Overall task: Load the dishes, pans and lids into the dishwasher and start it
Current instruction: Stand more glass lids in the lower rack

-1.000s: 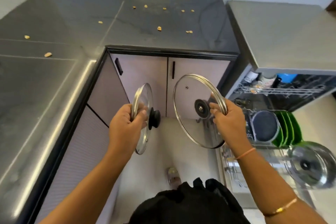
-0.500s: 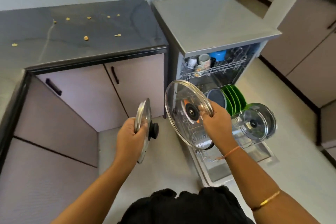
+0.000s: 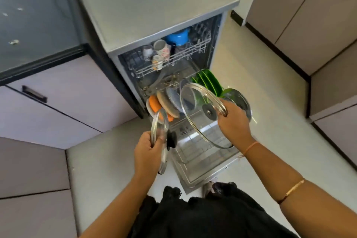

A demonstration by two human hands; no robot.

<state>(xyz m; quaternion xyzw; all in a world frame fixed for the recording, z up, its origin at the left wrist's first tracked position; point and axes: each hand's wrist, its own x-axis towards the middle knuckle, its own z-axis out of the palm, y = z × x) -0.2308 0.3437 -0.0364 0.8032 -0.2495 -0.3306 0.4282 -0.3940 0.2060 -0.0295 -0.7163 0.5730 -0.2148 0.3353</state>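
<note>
Lids counted: three, all round glass with metal rims.

The dark stone counter (image 3: 34, 25) lies at 10 o'clock.

The left hand (image 3: 147, 150) is extended toward 12 o'clock. Its fingers curl round the rim of the small lid (image 3: 159, 121), which is held on edge with its black knob (image 3: 172, 139) facing 3 o'clock.

The dishwasher (image 3: 154, 6) stands open at 12 o'clock.
- Upper rack (image 3: 173, 58): three cups (image 3: 162, 47) and one blue pot (image 3: 178, 36).
- Lower rack (image 3: 202, 156), left side: three plates on edge, one orange (image 3: 154, 103), one beige (image 3: 166, 104), one grey (image 3: 173, 97).

The right hand (image 3: 233, 123) grips the large lid (image 3: 195, 116) at its 3 o'clock rim. The lid is tilted above the lower rack.

At 1 o'clock stand at least three glossy green plates (image 3: 209, 80). The third lid (image 3: 242, 102) rests in the rack behind the right hand.
</note>
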